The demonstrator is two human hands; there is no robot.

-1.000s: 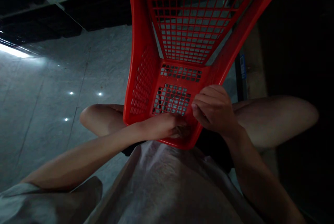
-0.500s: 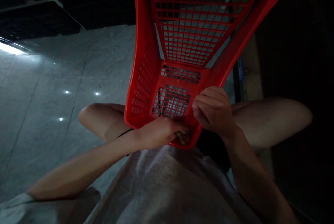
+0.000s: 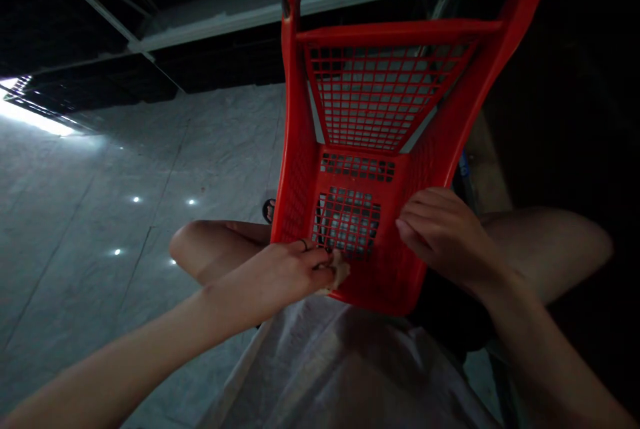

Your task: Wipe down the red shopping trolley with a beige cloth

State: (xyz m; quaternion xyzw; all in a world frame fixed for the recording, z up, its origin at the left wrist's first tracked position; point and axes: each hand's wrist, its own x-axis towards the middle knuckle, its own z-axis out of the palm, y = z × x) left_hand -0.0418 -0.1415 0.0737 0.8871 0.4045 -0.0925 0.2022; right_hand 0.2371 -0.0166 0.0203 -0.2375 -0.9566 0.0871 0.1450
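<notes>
A red plastic shopping basket (image 3: 407, 275) with mesh walls and floor stands between my knees. My left hand (image 3: 287, 269) is over its near left end, fingers closed around a crumpled pale cloth (image 3: 341, 270). A dark ring shows on one finger. My right hand (image 3: 443, 232) grips the basket's right rim, its fingers curled over the edge. In the dim light the far side of that grip is hidden.
Shelving with a pale edge (image 3: 210, 22) runs along the back left. Grey floor tiles (image 3: 100, 202) with small light reflections lie to the left. My knees (image 3: 200, 242) flank the basket. The right side is very dark.
My left hand has moved left inside the near end of the basket, and the cloth shows more plainly. My right hand stays on the rim. The view has shifted, showing more of the basket's handle.
</notes>
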